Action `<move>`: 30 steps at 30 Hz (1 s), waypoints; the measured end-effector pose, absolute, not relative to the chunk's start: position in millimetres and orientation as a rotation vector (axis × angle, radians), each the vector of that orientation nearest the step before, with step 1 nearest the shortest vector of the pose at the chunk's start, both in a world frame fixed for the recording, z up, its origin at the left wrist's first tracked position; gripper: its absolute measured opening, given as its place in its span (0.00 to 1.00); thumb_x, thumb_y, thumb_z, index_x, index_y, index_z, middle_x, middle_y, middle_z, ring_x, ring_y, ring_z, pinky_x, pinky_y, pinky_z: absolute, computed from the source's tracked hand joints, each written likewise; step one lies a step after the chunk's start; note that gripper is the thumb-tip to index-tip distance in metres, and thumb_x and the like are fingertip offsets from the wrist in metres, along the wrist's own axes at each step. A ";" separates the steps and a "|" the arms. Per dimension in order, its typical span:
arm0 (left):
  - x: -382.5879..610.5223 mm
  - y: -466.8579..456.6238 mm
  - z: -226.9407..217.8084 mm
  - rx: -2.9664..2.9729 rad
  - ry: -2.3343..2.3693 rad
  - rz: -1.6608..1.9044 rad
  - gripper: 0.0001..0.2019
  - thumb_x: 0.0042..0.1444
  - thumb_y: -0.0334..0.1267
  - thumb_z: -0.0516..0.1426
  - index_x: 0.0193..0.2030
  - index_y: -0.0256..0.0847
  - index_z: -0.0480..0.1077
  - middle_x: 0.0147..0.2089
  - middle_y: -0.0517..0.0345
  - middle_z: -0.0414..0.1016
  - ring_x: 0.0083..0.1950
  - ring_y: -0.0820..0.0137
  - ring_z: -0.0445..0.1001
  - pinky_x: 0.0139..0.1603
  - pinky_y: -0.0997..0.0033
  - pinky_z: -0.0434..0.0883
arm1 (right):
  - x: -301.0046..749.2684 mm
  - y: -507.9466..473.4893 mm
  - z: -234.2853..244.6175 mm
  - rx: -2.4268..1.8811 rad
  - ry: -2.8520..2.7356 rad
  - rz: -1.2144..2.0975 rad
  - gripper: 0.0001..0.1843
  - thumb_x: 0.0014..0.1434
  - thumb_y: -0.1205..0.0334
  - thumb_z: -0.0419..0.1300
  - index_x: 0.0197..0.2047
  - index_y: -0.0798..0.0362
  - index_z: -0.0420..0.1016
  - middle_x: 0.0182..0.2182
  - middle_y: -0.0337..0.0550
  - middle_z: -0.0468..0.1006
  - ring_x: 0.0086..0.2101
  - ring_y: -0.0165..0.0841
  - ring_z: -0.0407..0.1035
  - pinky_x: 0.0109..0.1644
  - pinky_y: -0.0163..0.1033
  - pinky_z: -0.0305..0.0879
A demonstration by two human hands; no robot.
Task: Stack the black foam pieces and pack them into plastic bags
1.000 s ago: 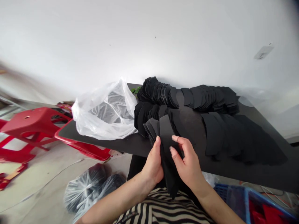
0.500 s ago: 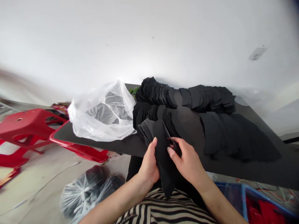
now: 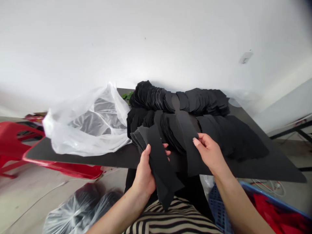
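My left hand (image 3: 146, 177) is closed around a bundle of black fabric pieces (image 3: 159, 164), thumb on top and fingertips showing at the far side. Between the thumb and fingers of my right hand (image 3: 210, 151) is a single black fabric piece (image 3: 188, 143), hanging apart from the bundle over the table's near edge. Beyond both hands lie overlapping rows of similar black pieces: a back row (image 3: 156, 97), a front left pile (image 3: 146, 118) and a fanned-out front right row (image 3: 229, 136).
The dark table (image 3: 275, 165) stands against a white wall. An open white plastic bag (image 3: 90, 143) sits on its left. Red stools (image 3: 14, 139) are at far left, tied plastic bags (image 3: 73, 211) on the floor, and a blue crate (image 3: 219, 204) with red material (image 3: 275, 211) at lower right.
My right hand has moved away from the bundle to the right, drawing one black piece with it. My left hand still grips the rest. The view has turned slightly right.
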State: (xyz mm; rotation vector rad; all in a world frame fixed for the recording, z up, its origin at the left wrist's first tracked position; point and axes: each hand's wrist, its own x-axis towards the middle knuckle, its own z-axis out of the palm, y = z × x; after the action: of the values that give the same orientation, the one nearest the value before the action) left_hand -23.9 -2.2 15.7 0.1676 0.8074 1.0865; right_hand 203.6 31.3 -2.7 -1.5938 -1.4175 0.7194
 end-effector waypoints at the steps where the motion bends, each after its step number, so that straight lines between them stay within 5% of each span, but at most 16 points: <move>1: -24.2 -1.5 15.1 0.168 0.823 1.079 0.24 0.61 0.54 0.53 0.50 0.34 0.76 0.39 0.48 0.80 0.35 0.67 0.77 0.36 0.70 0.74 | 213.9 36.0 -4.3 -1.635 -1.419 0.660 0.22 0.61 0.46 0.56 0.51 0.52 0.72 0.35 0.43 0.79 0.32 0.35 0.71 0.37 0.39 0.65; 7: -21.4 1.8 16.7 0.150 0.807 1.023 0.25 0.61 0.54 0.53 0.50 0.34 0.76 0.39 0.46 0.81 0.35 0.65 0.77 0.36 0.68 0.74 | 275.8 70.0 -4.4 -1.998 -1.643 0.165 0.24 0.62 0.52 0.54 0.58 0.54 0.67 0.31 0.44 0.79 0.32 0.39 0.72 0.38 0.43 0.63; 15: -18.5 4.9 17.4 0.140 0.735 0.980 0.28 0.61 0.56 0.54 0.53 0.31 0.76 0.42 0.42 0.80 0.35 0.65 0.77 0.37 0.69 0.74 | 287.7 83.1 -12.1 -2.255 -1.965 -0.388 0.19 0.63 0.55 0.54 0.54 0.53 0.72 0.47 0.59 0.73 0.42 0.49 0.70 0.34 0.46 0.62; 24: -10.8 -0.9 15.8 0.126 0.797 1.101 0.23 0.61 0.50 0.56 0.55 0.35 0.74 0.47 0.45 0.80 0.40 0.63 0.80 0.46 0.63 0.77 | 155.9 15.2 19.8 -1.387 -1.861 0.502 0.13 0.66 0.53 0.56 0.49 0.48 0.76 0.45 0.44 0.75 0.36 0.32 0.71 0.42 0.39 0.70; 30: -14.4 -7.5 6.8 0.151 0.918 1.246 0.16 0.57 0.44 0.62 0.47 0.34 0.77 0.48 0.46 0.81 0.48 0.61 0.80 0.56 0.64 0.74 | 118.1 5.0 11.8 -1.357 -1.968 0.100 0.11 0.66 0.59 0.56 0.50 0.49 0.72 0.49 0.47 0.75 0.48 0.40 0.69 0.53 0.47 0.67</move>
State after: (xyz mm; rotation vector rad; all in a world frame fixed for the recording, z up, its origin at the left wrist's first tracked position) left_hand -14.4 -7.5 6.8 0.1506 0.9176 1.2462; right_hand 118.1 5.0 11.8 -1.3574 -1.9680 0.1004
